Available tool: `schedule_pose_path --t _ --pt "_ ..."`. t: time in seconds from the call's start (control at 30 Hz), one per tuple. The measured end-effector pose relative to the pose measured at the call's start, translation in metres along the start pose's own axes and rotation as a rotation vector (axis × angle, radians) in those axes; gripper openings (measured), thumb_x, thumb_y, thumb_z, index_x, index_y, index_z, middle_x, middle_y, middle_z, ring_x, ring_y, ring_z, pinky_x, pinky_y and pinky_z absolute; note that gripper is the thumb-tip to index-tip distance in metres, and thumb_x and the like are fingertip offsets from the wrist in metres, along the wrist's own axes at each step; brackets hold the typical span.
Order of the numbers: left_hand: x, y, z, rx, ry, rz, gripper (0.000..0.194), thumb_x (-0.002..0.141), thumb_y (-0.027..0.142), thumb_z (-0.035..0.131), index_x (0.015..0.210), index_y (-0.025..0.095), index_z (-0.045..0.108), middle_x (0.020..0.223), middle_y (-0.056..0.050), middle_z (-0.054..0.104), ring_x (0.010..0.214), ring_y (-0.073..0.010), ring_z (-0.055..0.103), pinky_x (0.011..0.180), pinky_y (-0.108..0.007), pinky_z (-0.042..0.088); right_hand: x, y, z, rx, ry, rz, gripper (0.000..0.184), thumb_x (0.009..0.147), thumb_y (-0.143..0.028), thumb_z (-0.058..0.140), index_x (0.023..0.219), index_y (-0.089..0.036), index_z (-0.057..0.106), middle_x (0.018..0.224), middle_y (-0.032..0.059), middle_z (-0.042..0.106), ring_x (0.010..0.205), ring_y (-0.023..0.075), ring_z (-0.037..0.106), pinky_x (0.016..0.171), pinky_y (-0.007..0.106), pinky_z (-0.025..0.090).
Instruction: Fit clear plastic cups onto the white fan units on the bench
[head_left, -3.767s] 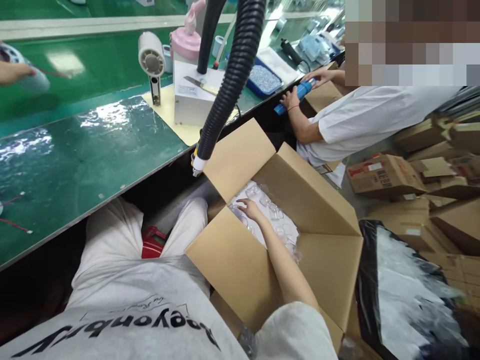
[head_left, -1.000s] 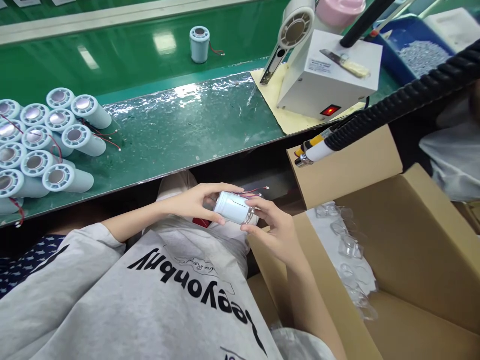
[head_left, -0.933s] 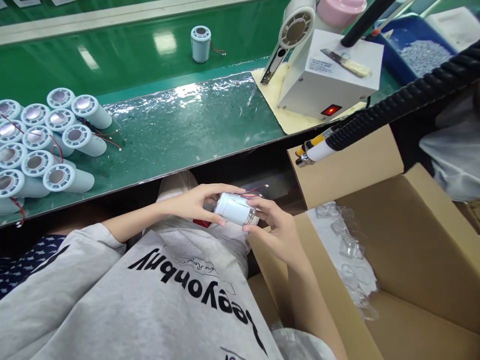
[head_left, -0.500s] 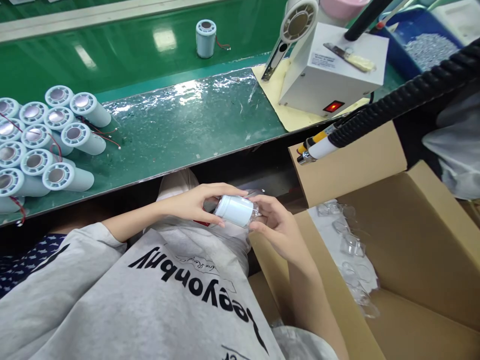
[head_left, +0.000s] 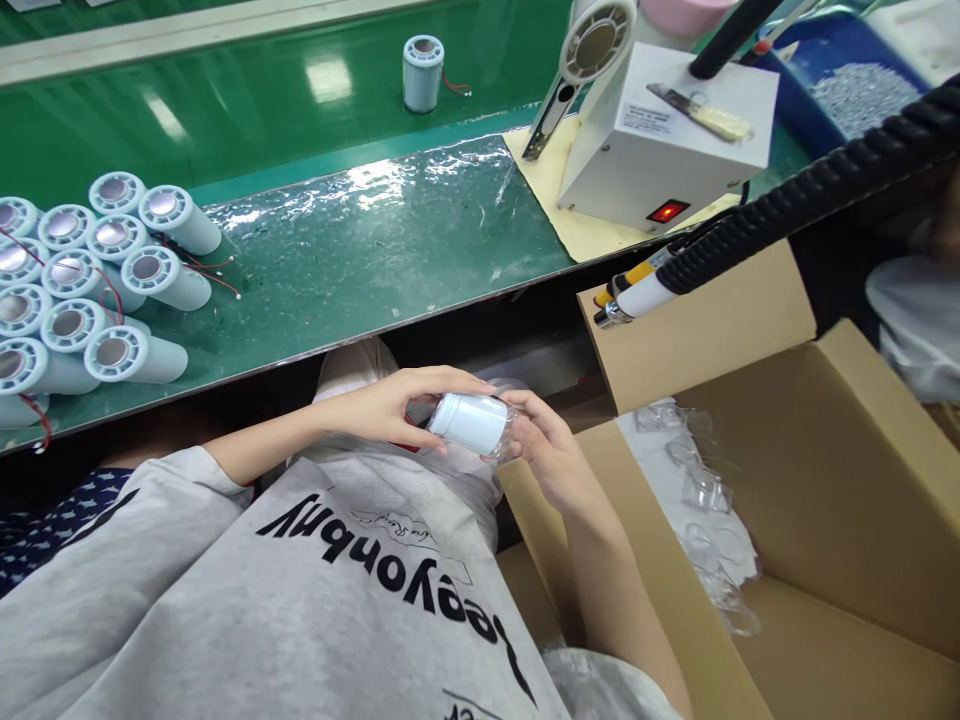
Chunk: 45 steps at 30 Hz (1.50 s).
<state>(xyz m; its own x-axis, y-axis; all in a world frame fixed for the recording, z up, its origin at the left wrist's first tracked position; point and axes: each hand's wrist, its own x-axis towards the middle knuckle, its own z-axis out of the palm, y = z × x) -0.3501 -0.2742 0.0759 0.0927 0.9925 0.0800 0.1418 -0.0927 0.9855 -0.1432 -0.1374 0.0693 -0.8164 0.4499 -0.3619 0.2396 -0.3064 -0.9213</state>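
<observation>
Pale blue cylinders point(head_left: 90, 285) lie stacked at the left of the green worktop point(head_left: 360, 250). Below its edge, the left hand point(head_left: 390, 408) grips a white cylinder point(head_left: 471, 422) over the lap. The right hand point(head_left: 551, 455) pinches its far end, apparently a clear cap. A cardboard box point(head_left: 825, 480) stands open at right.

— Surface?
— Long green workbench point(head_left: 360, 250).
— Items on it?
— A cluster of pale blue plastic cylinders point(head_left: 90, 285) lying at left, a single upright cylinder point(head_left: 422, 73) farther back, a white metal box point(head_left: 667, 135) on a yellow mat point(head_left: 581, 235).
</observation>
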Motion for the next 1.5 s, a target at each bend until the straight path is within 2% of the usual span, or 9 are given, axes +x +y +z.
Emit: schedule_pose_path --t 0.43,0.7,0.8,0.87,0.9,0.97,1.03,1.27,1.5 --pt "-0.001 -0.003 0.001 0.027 0.008 0.075 0.067 0.081 0.032 0.084 0.144 0.029 0.062 0.157 -0.013 0.054 0.145 -0.0301 0.051 0.122 -0.049 0.039 0.005 -0.007 0.013 0.17 -0.144 0.26 0.07 0.071 -0.088 0.065 0.089 -0.021 0.056 0.053 -0.0003 0.065 0.039 0.0135 0.058 0.033 0.02 0.044" --pt "-0.002 0.001 0.007 0.015 0.066 0.025 0.062 0.081 0.03 0.082 0.14 0.027 0.064 0.143 -0.014 0.063 0.131 -0.0294 0.061 0.102 -0.04 0.056 0.004 -0.004 0.01 0.161 -0.241 0.393 0.07 0.084 -0.086 0.048 0.076 -0.018 0.061 0.054 0.0037 0.063 0.036 0.0115 0.054 0.029 0.019 0.038" --pt "-0.002 0.007 0.008 -0.029 0.11 -0.083 0.065 0.08 0.03 0.083 0.141 0.026 0.062 0.14 -0.014 0.063 0.123 -0.0283 0.064 0.091 -0.034 0.059 0.0 0.003 0.008 -0.084 -0.044 0.184 0.048 0.096 -0.065 0.049 0.085 -0.019 0.062 0.06 0.0028 0.066 0.042 0.0148 0.06 0.037 0.024 0.049" --pt "-0.003 0.011 0.008 -0.083 0.132 -0.144 0.067 0.079 0.03 0.083 0.142 0.026 0.06 0.138 -0.013 0.064 0.117 -0.026 0.067 0.087 -0.031 0.059 -0.004 0.008 0.006 -0.307 0.167 -0.141 0.023 0.097 -0.043 0.057 0.105 -0.022 0.062 0.088 0.007 0.076 0.067 0.0202 0.073 0.058 0.033 0.062" --pt "-0.003 0.012 0.008 -0.112 0.133 -0.17 0.068 0.079 0.031 0.083 0.143 0.026 0.06 0.137 -0.013 0.064 0.112 -0.0241 0.068 0.084 -0.03 0.059 -0.005 0.01 0.004 -0.4 0.221 -0.327 0.022 0.095 -0.034 0.06 0.115 -0.024 0.06 0.11 0.0102 0.076 0.088 0.0238 0.077 0.074 0.039 0.065" --pt "-0.004 0.014 0.008 -0.149 0.118 -0.22 0.069 0.08 0.033 0.082 0.144 0.026 0.058 0.132 -0.011 0.065 0.101 -0.0203 0.069 0.078 -0.028 0.059 -0.007 0.013 0.002 -0.523 0.172 -0.636 0.038 0.091 -0.022 0.065 0.127 -0.03 0.058 0.146 0.0107 0.061 0.127 0.0291 0.066 0.102 0.051 0.058" --pt "-0.004 0.014 0.007 -0.159 0.098 -0.253 0.071 0.081 0.036 0.082 0.146 0.025 0.056 0.128 -0.011 0.068 0.095 -0.0192 0.069 0.076 -0.028 0.058 -0.008 0.013 0.0 -0.573 0.034 -0.753 0.044 0.09 -0.017 0.067 0.129 -0.034 0.059 0.154 0.0071 0.056 0.14 0.0301 0.056 0.114 0.056 0.05" --pt "-0.003 0.014 0.004 -0.234 -0.005 -0.158 0.074 0.078 0.024 0.085 0.147 0.031 0.058 0.154 -0.013 0.056 0.131 -0.029 0.062 0.101 -0.038 0.057 -0.011 0.009 -0.001 -0.177 -0.077 -0.271 0.057 0.086 -0.059 0.075 0.134 -0.031 0.063 0.137 0.0093 0.069 0.121 0.0312 0.07 0.092 0.047 0.065" --pt "-0.005 0.0 0.007 -0.441 -0.011 -0.294 0.082 0.079 0.017 0.082 0.153 0.033 0.049 0.154 -0.012 0.056 0.116 -0.0223 0.07 0.095 -0.034 0.057 -0.016 0.005 0.002 -0.258 0.017 -0.211 0.041 0.08 -0.036 0.081 0.121 -0.033 0.076 0.124 0.0027 0.075 0.102 0.0289 0.074 0.082 0.045 0.067"
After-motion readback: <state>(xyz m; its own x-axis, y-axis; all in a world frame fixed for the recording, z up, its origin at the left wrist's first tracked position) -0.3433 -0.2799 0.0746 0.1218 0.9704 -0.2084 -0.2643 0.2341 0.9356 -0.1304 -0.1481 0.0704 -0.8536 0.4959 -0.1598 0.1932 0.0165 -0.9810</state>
